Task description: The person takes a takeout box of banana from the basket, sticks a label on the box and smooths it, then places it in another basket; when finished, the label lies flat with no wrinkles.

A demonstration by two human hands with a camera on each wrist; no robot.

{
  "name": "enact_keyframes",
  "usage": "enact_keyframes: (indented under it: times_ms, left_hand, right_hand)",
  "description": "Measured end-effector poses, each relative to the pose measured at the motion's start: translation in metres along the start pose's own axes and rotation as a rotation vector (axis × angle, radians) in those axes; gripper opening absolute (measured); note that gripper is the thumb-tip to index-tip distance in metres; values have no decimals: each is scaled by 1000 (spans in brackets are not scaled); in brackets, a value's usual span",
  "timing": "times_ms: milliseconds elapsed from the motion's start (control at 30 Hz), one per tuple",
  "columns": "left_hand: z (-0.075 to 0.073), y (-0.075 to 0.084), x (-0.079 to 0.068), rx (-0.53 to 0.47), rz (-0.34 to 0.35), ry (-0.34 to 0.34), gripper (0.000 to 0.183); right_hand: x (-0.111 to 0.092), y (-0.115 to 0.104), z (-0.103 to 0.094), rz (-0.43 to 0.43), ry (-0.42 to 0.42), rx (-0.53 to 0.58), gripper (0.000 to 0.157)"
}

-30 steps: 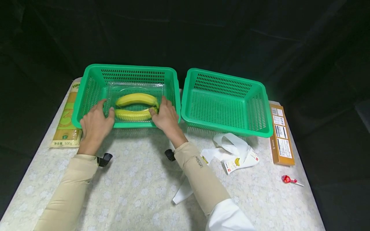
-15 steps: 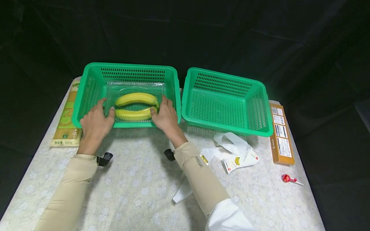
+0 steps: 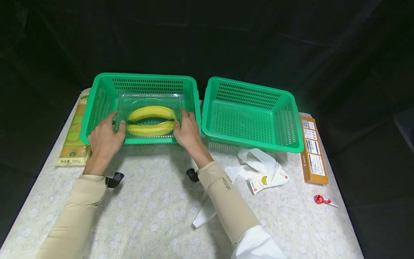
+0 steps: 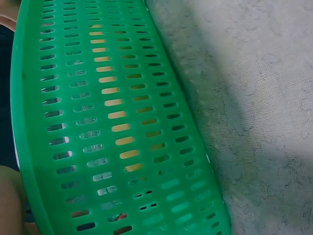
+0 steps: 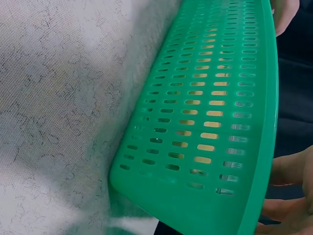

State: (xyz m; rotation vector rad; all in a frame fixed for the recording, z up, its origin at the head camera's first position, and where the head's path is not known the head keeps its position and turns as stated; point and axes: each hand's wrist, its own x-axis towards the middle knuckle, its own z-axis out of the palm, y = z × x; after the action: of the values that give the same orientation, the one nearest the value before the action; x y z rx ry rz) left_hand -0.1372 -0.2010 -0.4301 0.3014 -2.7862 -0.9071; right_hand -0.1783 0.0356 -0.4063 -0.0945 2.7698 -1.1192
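Observation:
Inside the left green basket (image 3: 142,140) lies a clear plastic box (image 3: 150,99), with two bananas (image 3: 152,112) seen through it. At the box's left end, my left hand (image 3: 105,138) reaches over the basket's front rim and grips the edge, thumb toward the near corner. My right hand (image 3: 189,131) holds the right end, its thumb beside the banana ends. Some fingertips are hidden between the box and the basket. Through the basket's slots, the left wrist view shows yellow from a banana (image 4: 116,115). Beyond the rim, the right wrist view shows fingers of the right hand (image 5: 293,191).
Another green basket (image 3: 245,122) stands to the right. A brown-and-green food packet (image 3: 72,144) lies at the far left. Banana-printed white wrapping (image 3: 270,176) lies crumpled in front, and a brown box (image 3: 312,151) and red lollipop (image 3: 319,199) lie at right.
My right hand has shifted slightly right, and its thumb has drawn back from over the banana to the box's end. My left hand and the baskets keep nearly the same places.

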Motion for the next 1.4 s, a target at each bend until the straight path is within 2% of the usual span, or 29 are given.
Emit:
enact_keyframes:
  times_ms: [333, 633, 900, 1400]
  left_hand:
    - [1, 1, -2, -22, 29, 55, 52]
    - [1, 6, -6, -111, 16, 78, 52]
    - [2, 7, -7, -134, 22, 117, 50]
    - [1, 9, -9, -175, 28, 119, 51]
  right_hand:
    - [-3, 0, -5, -23, 20, 31, 56]
    - [-7, -1, -11, -29, 39, 47, 56]
    - [-11, 1, -12, -60, 63, 58, 55]
    - [-14, 2, -17, -64, 77, 93, 55]
